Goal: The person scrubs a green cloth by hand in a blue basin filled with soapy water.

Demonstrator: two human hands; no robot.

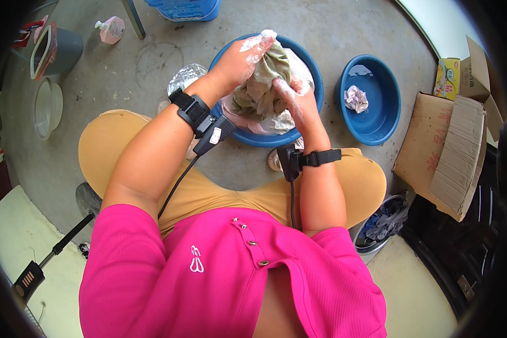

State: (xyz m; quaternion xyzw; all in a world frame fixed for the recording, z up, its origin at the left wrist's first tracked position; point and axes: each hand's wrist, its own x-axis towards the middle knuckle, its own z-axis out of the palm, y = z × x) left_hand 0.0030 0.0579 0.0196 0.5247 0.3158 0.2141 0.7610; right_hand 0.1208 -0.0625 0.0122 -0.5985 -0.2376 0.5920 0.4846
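Note:
My left hand [243, 56], covered in soap foam, grips the top of a wet olive-grey cloth [263, 85] held up over a blue wash basin [315, 73]. My right hand [296, 97], also soapy, clasps the same cloth lower down on its right side. The cloth hangs bunched between both hands above pale sudsy laundry in the basin. Black wrist straps with cables sit on both forearms.
A second blue basin [383, 121] to the right holds a small crumpled white cloth [356, 98]. Cardboard boxes [450, 152] stand at the right. A pink soap bottle [111, 29], a grey bin [59, 50] and a clear container [48, 107] sit at the left on the concrete floor.

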